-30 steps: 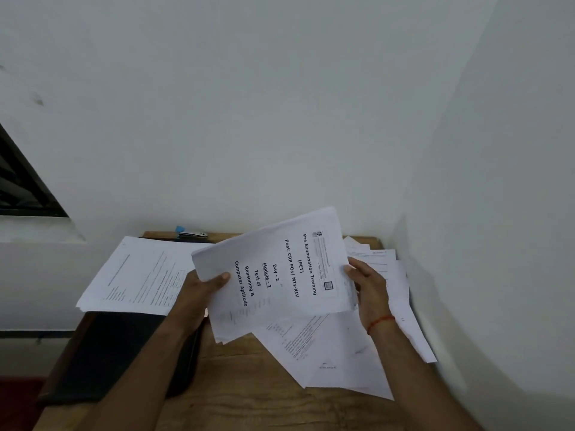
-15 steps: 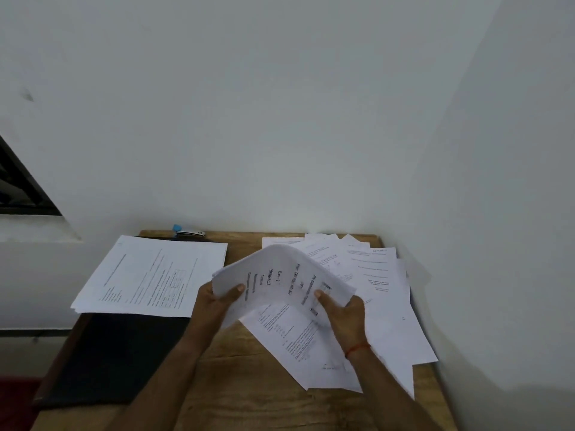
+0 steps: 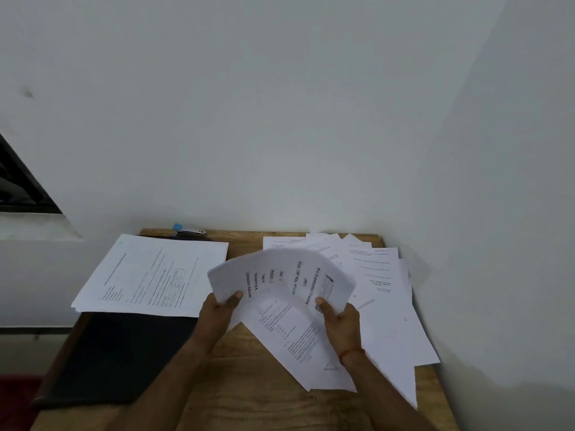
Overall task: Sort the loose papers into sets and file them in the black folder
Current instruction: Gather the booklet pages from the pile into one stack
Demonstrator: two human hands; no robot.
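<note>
A set of printed sheets (image 3: 280, 275), its top page headed "Pre Examination Training", arches upward above the middle of the wooden table (image 3: 249, 396). My left hand (image 3: 217, 312) grips its left edge, thumb on top. My right hand (image 3: 339, 318) grips its right edge. Several loose papers (image 3: 382, 293) lie fanned over the table's right side. A black folder (image 3: 118, 356) lies shut at the left, and a stack of papers (image 3: 149, 275) rests across its far end.
A stapler (image 3: 189, 230) with a blue end sits at the table's back edge by the wall. White walls close in behind and to the right. A dark window opening (image 3: 21, 188) shows at the far left.
The held set has come down from a raised, flat pose and is now bent into an arch between both hands. My right hand slid lower along its edge.
</note>
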